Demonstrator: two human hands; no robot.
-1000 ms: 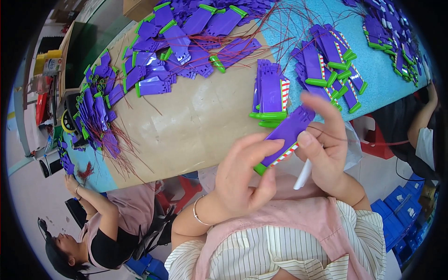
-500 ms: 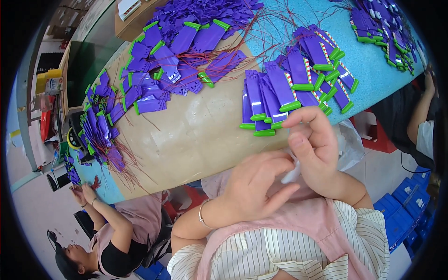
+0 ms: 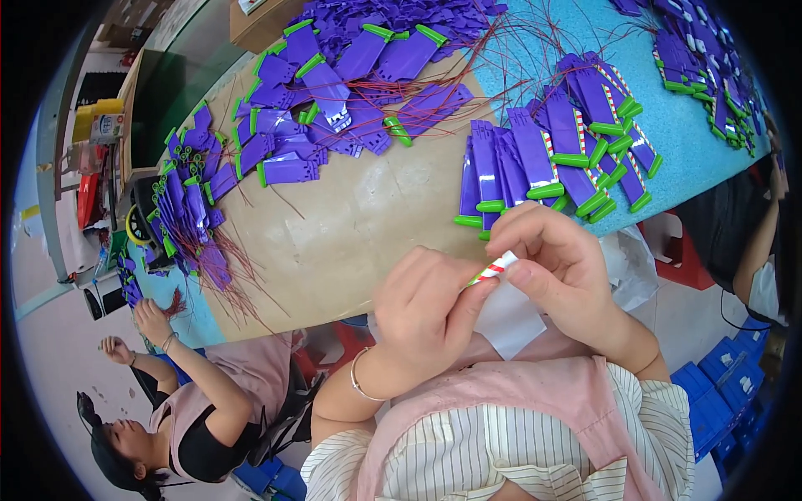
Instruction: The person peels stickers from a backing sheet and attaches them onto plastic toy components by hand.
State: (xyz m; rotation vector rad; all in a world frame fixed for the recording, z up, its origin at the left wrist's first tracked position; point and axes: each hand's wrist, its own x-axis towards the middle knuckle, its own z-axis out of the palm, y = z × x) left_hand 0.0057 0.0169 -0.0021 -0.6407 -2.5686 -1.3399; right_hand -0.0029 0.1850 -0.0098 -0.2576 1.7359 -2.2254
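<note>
A small curled strip with red, white and green stripes, which looks like a sticker, is pinched between the thumb and fingers of my left hand. The thumb and bent fingers of my right hand close on its white end. Just below hangs a piece of white paper; what holds it is hidden. Beyond my hands, purple flat plastic pieces with green end caps lie overlapped, several with red-and-white striped edges.
More purple pieces with thin red wires spread across the brown sheet on the blue table. A co-worker sits at the left; another person's arm shows at the right. Blue bins stand at lower right.
My hands have come together; my left fingers now pinch the striped strip, and the white paper shows below. The view has shifted slightly. The co-worker's hands have moved apart.
</note>
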